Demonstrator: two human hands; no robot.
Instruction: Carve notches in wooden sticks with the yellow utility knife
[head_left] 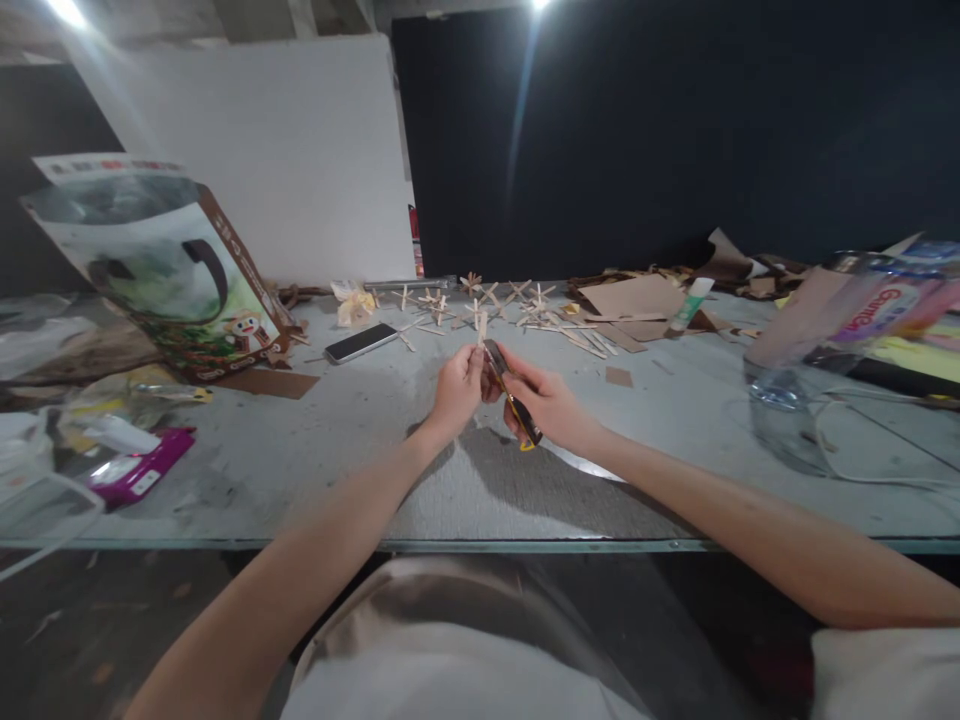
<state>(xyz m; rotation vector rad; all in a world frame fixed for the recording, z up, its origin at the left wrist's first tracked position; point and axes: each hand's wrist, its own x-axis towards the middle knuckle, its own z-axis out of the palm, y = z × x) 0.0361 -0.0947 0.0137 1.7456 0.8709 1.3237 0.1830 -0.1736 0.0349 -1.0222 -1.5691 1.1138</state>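
In the head view, my left hand point(459, 388) pinches a small pale wooden stick point(482, 328), which points up and away from me. My right hand point(553, 402) is wrapped round a black and yellow utility knife point(517, 405). The knife's front end meets the stick near my left fingertips; whether the blade is out is too small to tell. Both hands are close together above a grey mat point(517, 500) at the table's front. Beyond them lie several crossed wooden sticks point(491, 296) and a pile of loose sticks point(589, 340).
A phone point(361, 343) lies left of the sticks, near a large printed bag point(180, 270). At the front left sits a purple tissue pack point(142, 468). Cardboard pieces point(634, 298) and a glue stick point(691, 304) are at the back right. A clear plastic container point(784, 410) stands farther right.
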